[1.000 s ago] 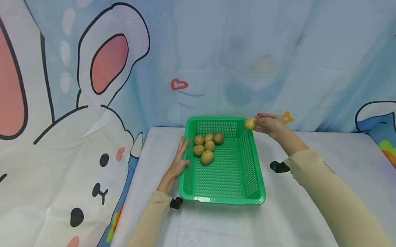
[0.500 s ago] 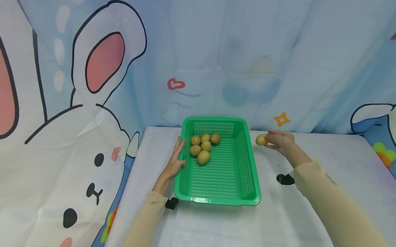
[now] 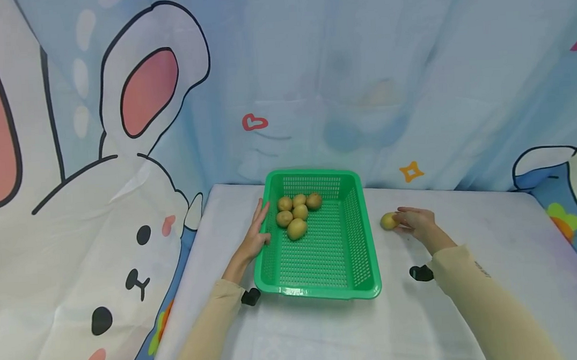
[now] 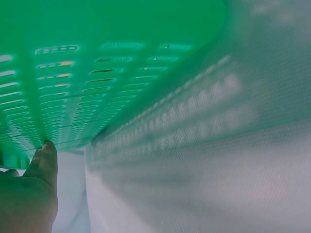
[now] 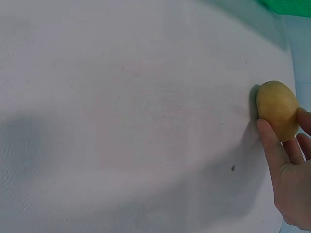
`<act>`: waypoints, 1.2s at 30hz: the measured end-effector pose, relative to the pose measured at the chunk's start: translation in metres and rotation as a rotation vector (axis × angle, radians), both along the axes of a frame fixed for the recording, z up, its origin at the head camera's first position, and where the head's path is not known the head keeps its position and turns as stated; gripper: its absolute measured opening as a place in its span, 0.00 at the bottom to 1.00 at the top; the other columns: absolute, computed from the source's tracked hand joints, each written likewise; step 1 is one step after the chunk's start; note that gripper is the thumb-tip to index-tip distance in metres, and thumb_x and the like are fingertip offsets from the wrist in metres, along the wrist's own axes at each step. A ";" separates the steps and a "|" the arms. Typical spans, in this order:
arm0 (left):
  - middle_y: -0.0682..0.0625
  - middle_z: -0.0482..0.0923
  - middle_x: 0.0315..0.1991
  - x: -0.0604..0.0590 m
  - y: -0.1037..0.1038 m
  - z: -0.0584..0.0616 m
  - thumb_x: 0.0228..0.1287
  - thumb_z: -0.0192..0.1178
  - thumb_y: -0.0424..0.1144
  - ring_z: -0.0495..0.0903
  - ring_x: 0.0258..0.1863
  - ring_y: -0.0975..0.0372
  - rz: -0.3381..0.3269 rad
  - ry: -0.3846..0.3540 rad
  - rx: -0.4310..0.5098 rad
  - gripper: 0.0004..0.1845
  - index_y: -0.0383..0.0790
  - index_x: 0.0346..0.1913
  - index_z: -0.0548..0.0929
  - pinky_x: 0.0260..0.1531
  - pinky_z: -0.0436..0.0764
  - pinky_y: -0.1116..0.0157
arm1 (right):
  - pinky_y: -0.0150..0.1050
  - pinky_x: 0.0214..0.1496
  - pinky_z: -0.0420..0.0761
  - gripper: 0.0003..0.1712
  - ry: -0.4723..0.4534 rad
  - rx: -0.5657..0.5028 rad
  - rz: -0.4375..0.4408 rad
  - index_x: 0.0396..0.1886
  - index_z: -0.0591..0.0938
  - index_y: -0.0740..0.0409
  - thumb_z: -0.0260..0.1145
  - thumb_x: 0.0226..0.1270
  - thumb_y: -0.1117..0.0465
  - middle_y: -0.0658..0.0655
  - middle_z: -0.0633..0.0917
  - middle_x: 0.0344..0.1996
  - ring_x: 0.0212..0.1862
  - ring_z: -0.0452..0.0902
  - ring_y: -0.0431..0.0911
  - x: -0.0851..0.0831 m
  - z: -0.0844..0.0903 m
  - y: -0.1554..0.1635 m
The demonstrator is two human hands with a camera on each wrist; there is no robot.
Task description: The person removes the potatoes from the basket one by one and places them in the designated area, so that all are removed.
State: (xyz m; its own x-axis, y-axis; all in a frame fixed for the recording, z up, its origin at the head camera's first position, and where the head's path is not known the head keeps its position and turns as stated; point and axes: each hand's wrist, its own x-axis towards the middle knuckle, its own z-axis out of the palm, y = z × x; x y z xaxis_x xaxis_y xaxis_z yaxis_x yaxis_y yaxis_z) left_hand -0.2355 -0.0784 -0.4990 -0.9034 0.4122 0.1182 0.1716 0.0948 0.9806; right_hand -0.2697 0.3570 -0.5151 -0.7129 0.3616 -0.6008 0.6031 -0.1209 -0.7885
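Observation:
A yellow-brown potato (image 3: 388, 221) is at the table to the right of the green plastic basket (image 3: 317, 295). My right hand (image 3: 418, 221) pinches it between thumb and fingers; in the right wrist view the potato (image 5: 277, 109) sits close over the white cloth, its shadow beside it. My left hand (image 3: 253, 238) holds the basket's left side, thumb over the rim and fingers along the outer wall. From the left wrist, that hand (image 4: 31, 194) shows against the slotted wall (image 4: 107, 73). Several potatoes (image 3: 297, 229) lie grouped in the basket's back left part.
White cloth covers the table (image 3: 324, 339). A printed curtain (image 3: 303, 66) hangs behind the table's back edge, and a rabbit-print sheet (image 3: 127, 251) hangs along the left. Small dark specks, one larger speck (image 5: 233, 168) among them, dot the cloth near my right hand.
My right hand has carried the potato from over the basket's back right corner out to the right and down to the table. The left hand keeps its place on the basket.

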 end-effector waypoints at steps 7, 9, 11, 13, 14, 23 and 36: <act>0.42 0.25 0.79 0.001 -0.001 0.000 0.40 0.44 0.15 0.25 0.77 0.49 -0.003 -0.004 -0.008 0.53 0.32 0.78 0.43 0.70 0.44 0.43 | 0.41 0.57 0.77 0.37 -0.003 -0.030 -0.006 0.74 0.65 0.59 0.64 0.67 0.68 0.60 0.65 0.73 0.60 0.72 0.49 0.001 -0.004 0.002; 0.42 0.25 0.79 0.001 -0.001 0.001 0.40 0.44 0.15 0.25 0.77 0.48 -0.003 0.000 -0.008 0.53 0.32 0.78 0.43 0.70 0.43 0.43 | 0.43 0.59 0.76 0.37 0.007 -0.012 0.012 0.74 0.65 0.59 0.64 0.67 0.67 0.60 0.65 0.73 0.62 0.72 0.51 0.002 -0.003 0.003; 0.42 0.25 0.79 0.001 -0.001 0.002 0.40 0.44 0.15 0.25 0.77 0.48 -0.004 0.000 -0.008 0.53 0.32 0.78 0.43 0.70 0.43 0.43 | 0.45 0.62 0.74 0.36 0.032 0.015 0.033 0.74 0.64 0.60 0.64 0.68 0.66 0.61 0.65 0.73 0.66 0.69 0.53 0.002 -0.002 0.005; 0.42 0.24 0.79 0.001 0.000 0.002 0.41 0.44 0.15 0.25 0.77 0.48 -0.007 0.003 -0.011 0.53 0.32 0.78 0.43 0.70 0.43 0.44 | 0.48 0.64 0.71 0.35 0.059 0.058 0.061 0.75 0.64 0.61 0.62 0.70 0.65 0.62 0.64 0.73 0.70 0.65 0.55 0.002 0.002 0.006; 0.42 0.24 0.79 0.001 0.000 0.002 0.41 0.44 0.15 0.25 0.77 0.48 -0.007 0.003 -0.012 0.53 0.32 0.78 0.43 0.70 0.42 0.43 | 0.50 0.65 0.69 0.35 0.073 0.082 0.071 0.75 0.63 0.62 0.61 0.70 0.64 0.63 0.64 0.73 0.71 0.63 0.57 0.002 0.004 0.008; 0.41 0.24 0.79 -0.002 -0.002 -0.002 0.41 0.44 0.15 0.25 0.77 0.48 -0.005 -0.002 -0.031 0.52 0.30 0.78 0.43 0.71 0.42 0.44 | 0.56 0.68 0.65 0.39 0.191 0.126 0.224 0.79 0.51 0.61 0.53 0.75 0.57 0.65 0.55 0.76 0.74 0.54 0.62 -0.003 0.038 0.000; 0.49 0.28 0.80 -0.016 0.001 -0.033 0.37 0.45 0.17 0.28 0.77 0.54 0.057 0.023 -0.027 0.56 0.38 0.79 0.46 0.71 0.43 0.45 | 0.56 0.69 0.63 0.38 0.321 -0.063 0.424 0.79 0.47 0.63 0.50 0.78 0.56 0.69 0.54 0.76 0.74 0.54 0.62 -0.017 0.093 -0.069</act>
